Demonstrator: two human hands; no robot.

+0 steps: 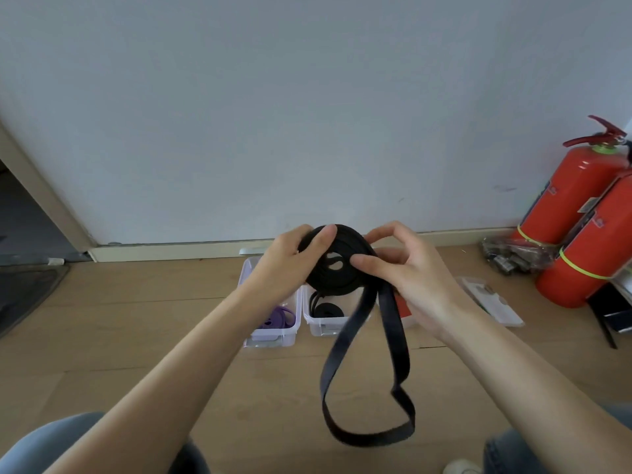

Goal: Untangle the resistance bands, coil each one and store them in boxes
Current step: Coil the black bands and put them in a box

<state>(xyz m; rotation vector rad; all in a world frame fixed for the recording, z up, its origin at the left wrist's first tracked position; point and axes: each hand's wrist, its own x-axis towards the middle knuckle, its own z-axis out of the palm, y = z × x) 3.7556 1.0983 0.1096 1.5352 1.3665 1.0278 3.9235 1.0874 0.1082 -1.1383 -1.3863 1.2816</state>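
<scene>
A black resistance band (pixel 337 265) is partly wound into a flat coil held in the air above the boxes. My left hand (pixel 290 261) grips the coil's left side, thumb across its face. My right hand (pixel 403 268) pinches the coil's right edge. The band's loose loop (pixel 369 388) hangs down from the coil toward the floor. Below, a clear box (pixel 273 333) holds a coiled purple band (pixel 278 318). Beside it a second clear box (pixel 325 328) holds a coiled black band (pixel 326 309). A third box with something red (pixel 403 309) in it is mostly hidden behind my right hand.
Two red fire extinguishers (pixel 574 213) stand at the right by the wall, with a plastic bag of dark items (pixel 513 258) beside them. A clear lid (pixel 492 304) lies on the wooden floor at the right. My knees in jeans fill the bottom corners. A dark mat (pixel 24 292) lies left.
</scene>
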